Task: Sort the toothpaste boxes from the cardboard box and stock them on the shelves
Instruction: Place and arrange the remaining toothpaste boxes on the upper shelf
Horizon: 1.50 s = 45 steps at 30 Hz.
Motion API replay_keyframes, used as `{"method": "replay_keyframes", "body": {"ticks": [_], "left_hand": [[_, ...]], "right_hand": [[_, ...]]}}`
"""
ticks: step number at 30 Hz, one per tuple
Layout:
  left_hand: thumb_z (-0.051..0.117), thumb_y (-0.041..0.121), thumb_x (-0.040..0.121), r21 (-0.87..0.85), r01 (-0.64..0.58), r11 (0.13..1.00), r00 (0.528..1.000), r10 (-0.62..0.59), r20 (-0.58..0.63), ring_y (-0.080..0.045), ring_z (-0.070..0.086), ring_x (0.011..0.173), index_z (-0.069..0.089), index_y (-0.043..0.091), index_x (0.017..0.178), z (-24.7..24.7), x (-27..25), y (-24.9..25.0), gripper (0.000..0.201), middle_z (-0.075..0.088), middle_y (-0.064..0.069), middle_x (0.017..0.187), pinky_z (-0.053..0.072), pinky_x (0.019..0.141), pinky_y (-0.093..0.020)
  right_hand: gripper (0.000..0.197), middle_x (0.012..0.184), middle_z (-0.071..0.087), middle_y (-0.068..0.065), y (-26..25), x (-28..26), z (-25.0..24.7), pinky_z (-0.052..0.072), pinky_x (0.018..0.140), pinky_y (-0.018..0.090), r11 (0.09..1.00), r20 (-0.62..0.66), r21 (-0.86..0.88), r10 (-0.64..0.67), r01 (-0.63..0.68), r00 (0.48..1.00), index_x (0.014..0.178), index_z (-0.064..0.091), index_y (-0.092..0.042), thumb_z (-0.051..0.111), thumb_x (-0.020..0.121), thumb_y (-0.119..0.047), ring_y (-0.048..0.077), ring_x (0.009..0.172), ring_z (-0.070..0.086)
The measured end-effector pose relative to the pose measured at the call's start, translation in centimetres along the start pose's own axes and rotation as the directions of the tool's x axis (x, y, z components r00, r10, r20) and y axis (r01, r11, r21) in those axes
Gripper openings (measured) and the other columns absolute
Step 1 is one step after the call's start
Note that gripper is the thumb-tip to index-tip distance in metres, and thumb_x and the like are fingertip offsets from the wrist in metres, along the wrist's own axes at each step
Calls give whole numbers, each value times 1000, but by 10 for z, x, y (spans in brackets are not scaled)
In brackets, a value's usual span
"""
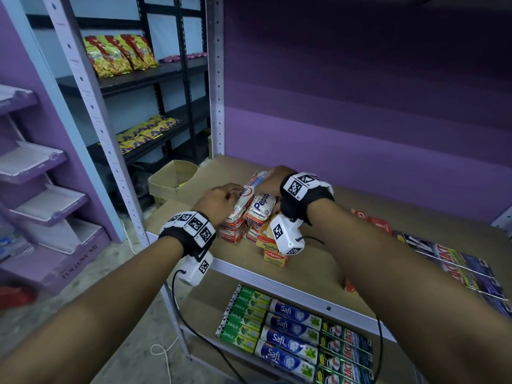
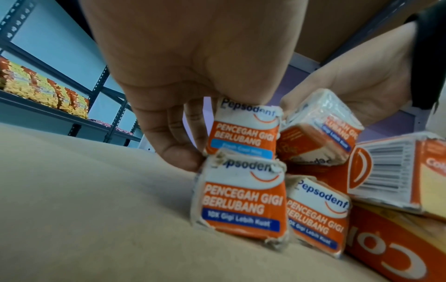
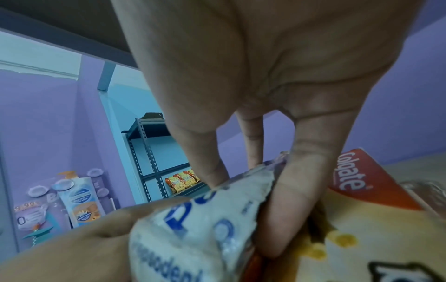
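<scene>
Pepsodent boxes [image 1: 250, 209] — both hands grip them: left [image 1: 221, 199], right [image 1: 273, 182].

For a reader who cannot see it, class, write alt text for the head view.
Both hands, left and right, grip a heap of Pepsodent boxes on a brown shelf, with Colgate boxes at the front of the heap. The shelf below holds rows of Darlie boxes and Safi boxes.
</scene>
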<state>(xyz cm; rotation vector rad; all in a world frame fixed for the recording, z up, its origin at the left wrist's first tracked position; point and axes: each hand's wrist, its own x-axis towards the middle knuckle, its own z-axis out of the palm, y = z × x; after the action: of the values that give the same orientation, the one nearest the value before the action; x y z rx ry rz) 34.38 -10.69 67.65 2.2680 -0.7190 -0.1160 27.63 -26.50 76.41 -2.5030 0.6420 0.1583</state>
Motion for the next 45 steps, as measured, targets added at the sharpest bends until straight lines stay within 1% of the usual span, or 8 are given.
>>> {"method": "replay_keyframes", "body": {"ticks": [6,11,16,24,29,33,38,45], "left_hand": [[40,30,103,43,-28,999,1000,28,-8,-23,63,83,60,30,127,3,1,1,32,70,-10,105,50,74,-25],[44,27,101,214,-105,971,994,111,-14,-29,62,95,62,23,125,0,2,9,30,58,-10,108,50,86,-31],[52,27,95,303,-201,931,978,209,7,-24,57,104,65,26,115,-5,4,37,24,55,-5,113,47,90,-30],[55,28,93,326,-356,876,933,315,174,-18,55,95,65,27,113,11,2,109,23,57,0,106,42,81,-24],[53,31,90,417,-440,796,895,353,272,-20,58,101,65,30,108,42,-4,149,21,60,5,108,46,93,-31],[56,35,93,356,-529,770,831,385,401,-19,58,100,60,32,98,68,-8,173,8,56,5,105,48,92,-33],[63,27,91,337,-625,704,721,355,595,-22,55,113,57,29,128,96,-13,186,37,53,1,125,47,98,-38],[63,6,88,240,-780,577,539,427,726,-24,45,132,38,35,148,119,-22,193,71,37,-4,148,42,106,-33]], "right_hand": [[45,104,72,8,2,0,1,60,82,41,1000,29,-9,-1,1,1000,109,68,-8,80,72,-30,25,89,71],[44,113,70,10,16,-3,-9,57,88,43,996,19,84,-29,28,999,121,64,-12,75,79,-19,28,98,69],[35,104,72,0,32,-12,-34,59,83,36,996,-19,-77,-49,48,999,105,71,-14,80,76,-31,21,88,71],[23,98,71,19,104,-35,-67,59,81,48,999,-96,-3,53,-54,994,98,70,-1,63,82,-16,36,89,71],[9,90,71,6,158,-54,-87,59,70,30,993,-102,27,116,-114,988,84,67,-17,69,82,-25,20,73,69],[7,93,70,7,196,-70,-96,60,76,36,983,-122,79,174,-166,977,86,66,-20,71,81,-23,24,79,69],[20,71,67,9,222,-91,-103,59,72,45,968,-66,-45,244,-247,968,73,63,-9,69,78,-28,28,65,67],[24,96,69,9,242,-111,-103,60,78,49,960,-38,36,277,-276,960,97,71,-13,75,80,-29,30,76,71]]}}
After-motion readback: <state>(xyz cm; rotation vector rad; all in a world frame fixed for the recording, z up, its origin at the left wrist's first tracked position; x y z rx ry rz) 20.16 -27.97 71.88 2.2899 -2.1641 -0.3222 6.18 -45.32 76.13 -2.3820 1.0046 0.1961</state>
